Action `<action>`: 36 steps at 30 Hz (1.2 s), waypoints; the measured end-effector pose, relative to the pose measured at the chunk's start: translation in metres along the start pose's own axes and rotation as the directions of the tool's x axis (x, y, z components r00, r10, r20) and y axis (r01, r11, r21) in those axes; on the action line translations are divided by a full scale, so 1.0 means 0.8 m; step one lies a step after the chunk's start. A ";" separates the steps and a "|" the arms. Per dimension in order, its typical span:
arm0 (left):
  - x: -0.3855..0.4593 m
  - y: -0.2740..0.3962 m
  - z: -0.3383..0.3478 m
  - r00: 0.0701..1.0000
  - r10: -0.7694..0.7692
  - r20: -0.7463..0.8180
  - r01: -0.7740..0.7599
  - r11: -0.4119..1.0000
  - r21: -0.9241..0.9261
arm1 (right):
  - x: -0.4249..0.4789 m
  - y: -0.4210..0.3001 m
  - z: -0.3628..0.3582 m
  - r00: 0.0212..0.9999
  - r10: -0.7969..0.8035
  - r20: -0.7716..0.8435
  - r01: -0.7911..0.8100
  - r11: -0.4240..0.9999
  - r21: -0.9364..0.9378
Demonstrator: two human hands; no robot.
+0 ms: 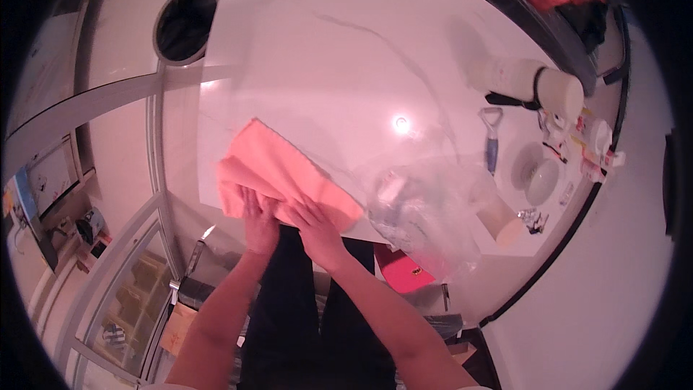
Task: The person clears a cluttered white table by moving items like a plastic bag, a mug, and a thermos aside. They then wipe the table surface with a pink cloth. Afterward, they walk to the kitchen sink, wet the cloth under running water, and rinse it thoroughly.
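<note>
An orange cloth (295, 170) lies spread at an angle on the near left part of a white marble-patterned table (346, 70), its near edge bunched. My left hand (261, 226) holds that near edge, fingers on top of the folds. Beside it, my right hand (319, 234) grips the same edge a little further right, with its fingertips over the fabric. The cloth hides the thumbs' hold in part. Close to the cloth's right corner sits a crumpled clear plastic bag (425, 216), its contents too blurred to name.
On the table's right side are a blue-handled peeler (491, 143), a pale cylinder (501, 219), a small bowl (541, 181) and a large white cylindrical container (560, 92). A round bin (187, 24) stands past the left edge. Below the near edge shows a red box (403, 271).
</note>
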State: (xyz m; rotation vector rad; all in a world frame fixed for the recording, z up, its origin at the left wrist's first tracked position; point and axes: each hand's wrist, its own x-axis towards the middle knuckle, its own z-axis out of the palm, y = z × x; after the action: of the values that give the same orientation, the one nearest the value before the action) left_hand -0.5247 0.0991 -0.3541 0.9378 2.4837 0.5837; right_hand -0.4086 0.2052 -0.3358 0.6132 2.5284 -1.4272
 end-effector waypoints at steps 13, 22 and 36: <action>0.011 0.090 0.051 0.909 0.277 0.312 -0.293 0.956 0.005 | -0.148 0.120 -0.103 0.526 0.849 0.062 -0.167 0.032 0.985; 0.024 0.027 -0.002 0.950 0.171 0.261 -0.210 0.969 0.129 | 0.096 0.058 -0.160 0.662 0.748 -0.049 0.028 0.041 0.999; 0.081 0.092 0.092 0.839 0.381 0.387 -0.461 0.876 0.137 | -0.011 0.056 -0.078 0.932 0.187 -0.312 -0.252 0.951 -0.182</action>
State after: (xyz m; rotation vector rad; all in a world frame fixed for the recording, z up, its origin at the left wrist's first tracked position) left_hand -0.4932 0.2111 -0.3916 1.5596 2.0516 0.2300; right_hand -0.3784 0.2760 -0.3349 1.0966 2.6752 -1.0269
